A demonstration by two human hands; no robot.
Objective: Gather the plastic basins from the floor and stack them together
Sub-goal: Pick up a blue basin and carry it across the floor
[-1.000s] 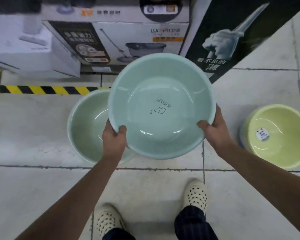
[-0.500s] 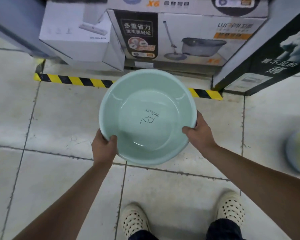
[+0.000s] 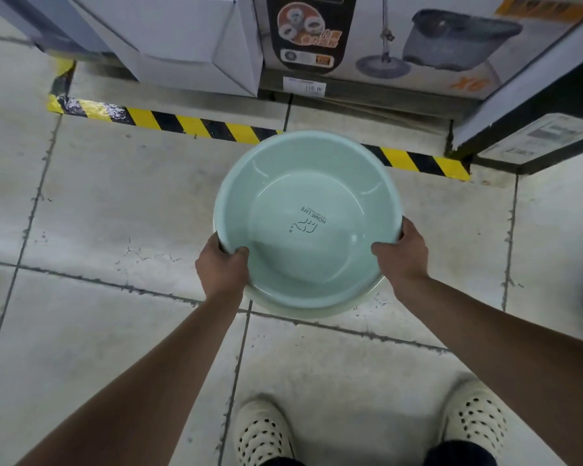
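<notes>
A pale blue-green plastic basin (image 3: pixel 303 196) with a small "HOME LIFE" print inside is held upright in front of me, low over the tiled floor. My left hand (image 3: pixel 221 264) grips its near-left rim, thumb inside the bowl. My right hand (image 3: pixel 401 257) grips the near-right rim the same way. Under its near edge shows the paler green rim of a second basin (image 3: pixel 317 309), with the held basin lying inside it. How deep it sits I cannot tell.
Cardboard product boxes (image 3: pixel 189 38) and a mop-bucket carton (image 3: pixel 418 45) stand behind a yellow-black floor tape (image 3: pixel 196 126). A dark carton (image 3: pixel 535 129) juts out at the right. My two white perforated shoes (image 3: pixel 263 432) stand on the tiles below.
The blue-green basin has moved left and down over the green basin on the floor, covering it. The yellow basin has slid out of view at the right.
</notes>
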